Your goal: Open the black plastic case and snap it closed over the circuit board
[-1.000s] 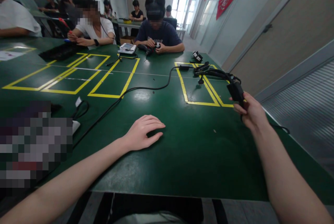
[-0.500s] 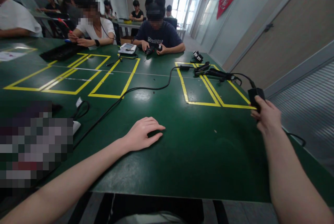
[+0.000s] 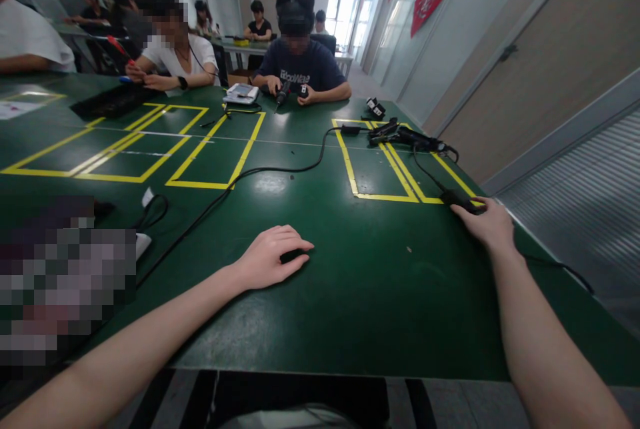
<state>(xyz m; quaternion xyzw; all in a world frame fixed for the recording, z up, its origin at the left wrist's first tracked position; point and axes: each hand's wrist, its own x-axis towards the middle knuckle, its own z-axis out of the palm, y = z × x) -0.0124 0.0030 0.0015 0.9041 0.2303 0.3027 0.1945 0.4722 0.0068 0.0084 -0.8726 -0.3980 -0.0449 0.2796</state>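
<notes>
My left hand rests on the green table, fingers apart from the thumb, with nothing in it. At the right edge my right hand is closed on a black power adapter, which is low at the table top beside the near right corner of a yellow tape frame. A thin cable runs from the adapter to a bundle of black cables and parts lying across the right tape frames. Another cord leads off the table's right edge.
A long black cable crosses the table to a small black box. Across the table, a person holds a drill-like tool. A black tray lies at the far left, a blurred-out item at the near left.
My right hand has lowered the black adapter to the table top and moved it slightly left. My left hand still rests in place.
</notes>
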